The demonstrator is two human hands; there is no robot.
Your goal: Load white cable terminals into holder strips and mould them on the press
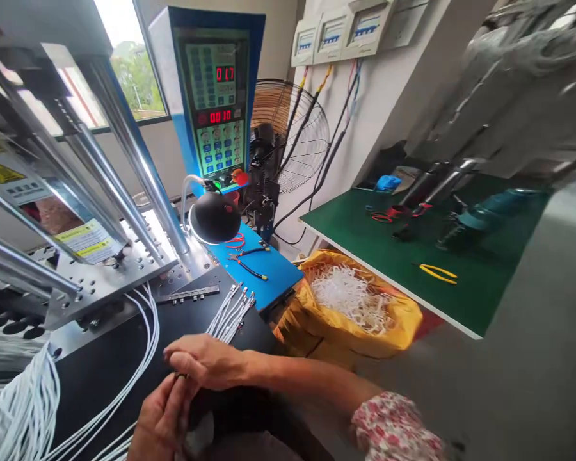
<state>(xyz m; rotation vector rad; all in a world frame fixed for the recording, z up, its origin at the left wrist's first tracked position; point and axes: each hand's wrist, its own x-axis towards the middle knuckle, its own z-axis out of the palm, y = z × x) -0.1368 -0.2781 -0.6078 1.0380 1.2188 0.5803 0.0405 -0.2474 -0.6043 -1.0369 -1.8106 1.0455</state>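
Near the front edge of the black work surface, my left hand (159, 415) and my right hand (210, 362) meet with bent, closed fingers. A small dark piece (181, 376) shows between the fingertips; its kind cannot be made out. White cables (146, 358) run past the left hand from the machine. Beyond the right hand lies a bundle of white cables with metal connectors (230, 314). A slotted metal bar (191, 293) sits behind, at the foot of the machine.
A press with steel columns (118, 147) stands left, below a blue control box (211, 96). A black lamp (214, 216) and cutting pliers (249, 264) are on the blue mat (273, 272). Right are a yellow sack (312, 336) of white scraps and a green table (365, 224).
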